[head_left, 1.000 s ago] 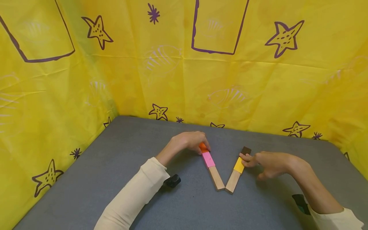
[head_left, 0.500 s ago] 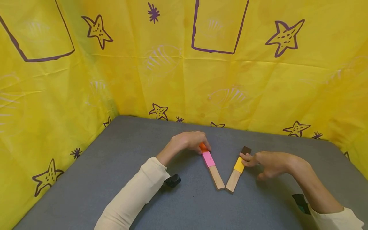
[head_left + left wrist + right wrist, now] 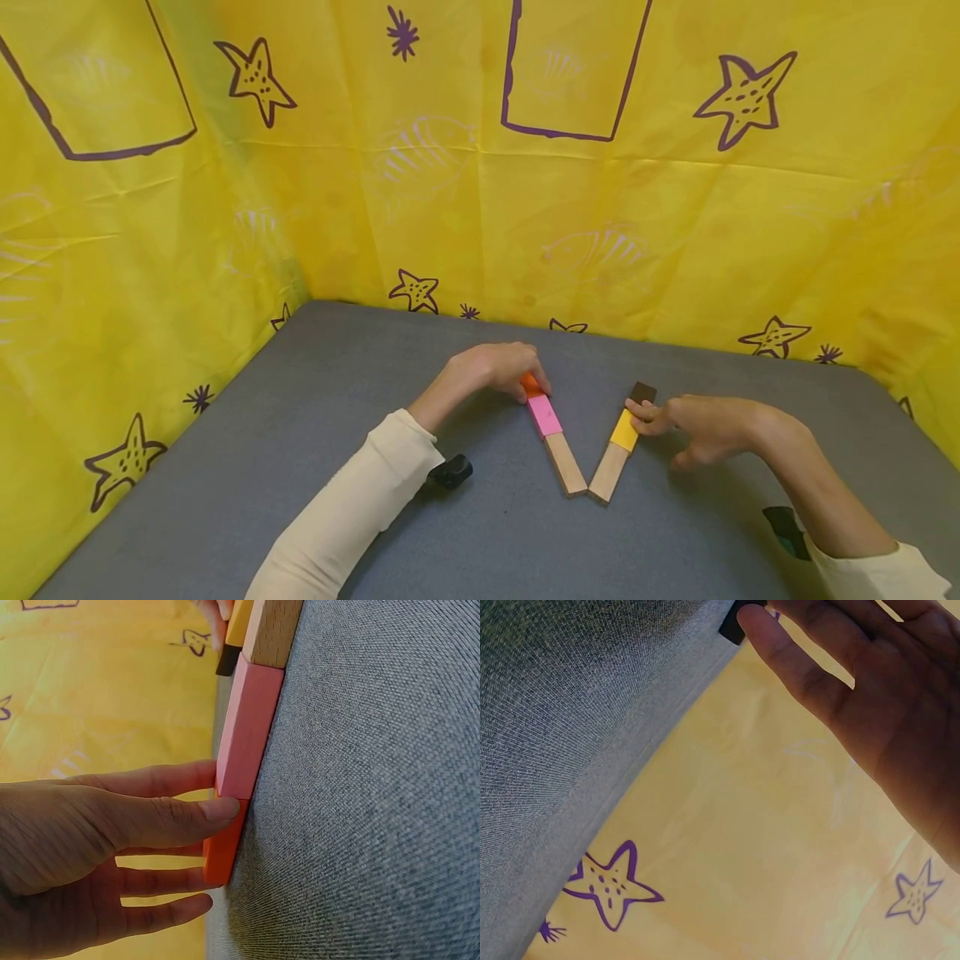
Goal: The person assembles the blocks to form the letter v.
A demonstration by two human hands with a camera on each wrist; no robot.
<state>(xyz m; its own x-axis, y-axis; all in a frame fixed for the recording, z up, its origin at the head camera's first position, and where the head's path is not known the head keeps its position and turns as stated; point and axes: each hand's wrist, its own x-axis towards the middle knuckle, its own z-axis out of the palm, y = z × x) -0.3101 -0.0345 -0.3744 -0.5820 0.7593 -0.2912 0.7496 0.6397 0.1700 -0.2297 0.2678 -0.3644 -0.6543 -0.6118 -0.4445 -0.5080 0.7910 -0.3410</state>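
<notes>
Several wooden blocks lie end to end in two rows that meet in a V near me. In the left row an orange block [image 3: 225, 851] is farthest, then a pink block [image 3: 544, 415] and a plain wood block [image 3: 566, 465]. My left hand [image 3: 491, 367] pinches the orange block, thumb on one side and fingers on the other. The right row has a dark brown block [image 3: 642, 392], a yellow block [image 3: 624, 432] and another plain wood block [image 3: 608, 473]. My right hand [image 3: 708, 427] touches the yellow and brown blocks with its fingertips, its thumb held apart.
The blocks lie on a grey cloth-covered table [image 3: 300, 467]. Yellow fabric [image 3: 480, 208] with starfish and fish drawings stands behind and at the sides. A black object [image 3: 452, 472], perhaps a wrist camera, sits at my left cuff; a dark piece [image 3: 784, 530] shows by my right.
</notes>
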